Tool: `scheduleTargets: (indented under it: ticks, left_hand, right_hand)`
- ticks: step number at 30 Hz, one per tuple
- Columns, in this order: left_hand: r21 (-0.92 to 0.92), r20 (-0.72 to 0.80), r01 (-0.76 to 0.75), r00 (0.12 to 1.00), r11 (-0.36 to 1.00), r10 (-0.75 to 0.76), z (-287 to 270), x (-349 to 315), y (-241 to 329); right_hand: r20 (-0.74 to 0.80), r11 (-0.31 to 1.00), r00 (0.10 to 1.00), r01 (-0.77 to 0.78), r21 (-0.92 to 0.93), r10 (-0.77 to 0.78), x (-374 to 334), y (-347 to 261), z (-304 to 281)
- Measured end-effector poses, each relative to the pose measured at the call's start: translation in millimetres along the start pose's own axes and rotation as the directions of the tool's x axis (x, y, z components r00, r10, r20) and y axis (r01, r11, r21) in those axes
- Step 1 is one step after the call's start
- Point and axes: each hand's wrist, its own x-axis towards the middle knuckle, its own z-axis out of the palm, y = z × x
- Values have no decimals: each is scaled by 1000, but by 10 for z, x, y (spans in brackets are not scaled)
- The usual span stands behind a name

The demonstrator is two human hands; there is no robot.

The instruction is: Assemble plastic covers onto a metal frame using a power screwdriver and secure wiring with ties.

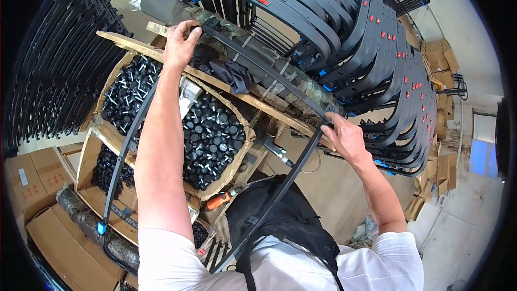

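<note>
The left hand (182, 43) pinches one corner of a long, thin, black metal frame (260, 66), thumb against fingers. The right hand (347, 137) curls its thumb and fingers around the other corner. The frame's top bar slants over a fat, dark grey roll (161, 6); I cannot tell if they touch. One side bar runs down close to the black cloth apron (280, 205), so it could catch there if pulled sideways. The other side seems to pass under the left arm, over silver bolts with round black heads (212, 134). If one hand slipped, that side could drop and knock bolts out of their brown cardboard box (245, 121).
</note>
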Motion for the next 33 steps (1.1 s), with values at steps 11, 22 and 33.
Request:
scheduleTargets:
  ticks: [11,22,33]
  left_hand:
    - [-1,16,77,997,997,-77,-55,22,4]
    - [24,16,16,1000,1000,-16,-89,72,-19]
    - [22,-10,69,998,997,-68,-169,-47,-7]
  right_hand:
    - [275,986,949,-125,-115,152,46,-106,-125]
    - [81,905,973,232,-356,-217,3,-214,-217]
    - [128,871,966,258,-419,-224,90,-199,-239]
